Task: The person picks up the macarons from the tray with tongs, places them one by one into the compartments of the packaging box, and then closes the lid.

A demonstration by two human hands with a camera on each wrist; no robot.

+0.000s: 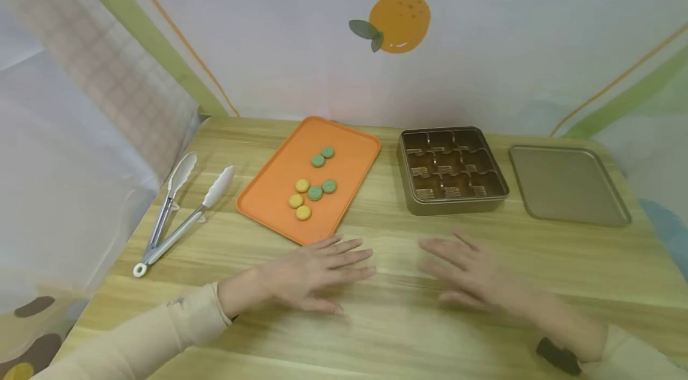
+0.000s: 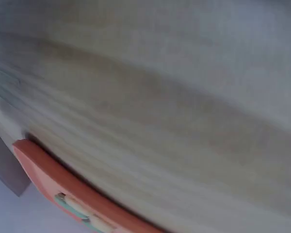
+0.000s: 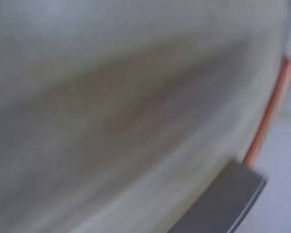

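Observation:
My left hand (image 1: 322, 269) is spread over the table just in front of the near edge of an orange tray (image 1: 279, 171), its fingers straight and holding nothing. On that tray lie several small round cookies, some green (image 1: 315, 193) and some yellow (image 1: 303, 213). Blurred by motion, my right hand (image 1: 473, 272) has its fingers extended, nothing in them, in front of a square metal tin (image 1: 451, 205). Inside the tin sits a brown insert with several compartments (image 1: 450, 160). In the left wrist view the tray's rim (image 2: 87, 182) shows at the bottom.
A pair of tongs (image 1: 174, 239) with white tips lies spread on the left of the wooden table (image 1: 376, 332). To the right of the tin lies a flat metal lid (image 1: 570, 186). A printed cloth (image 1: 301, 57) hangs behind the table.

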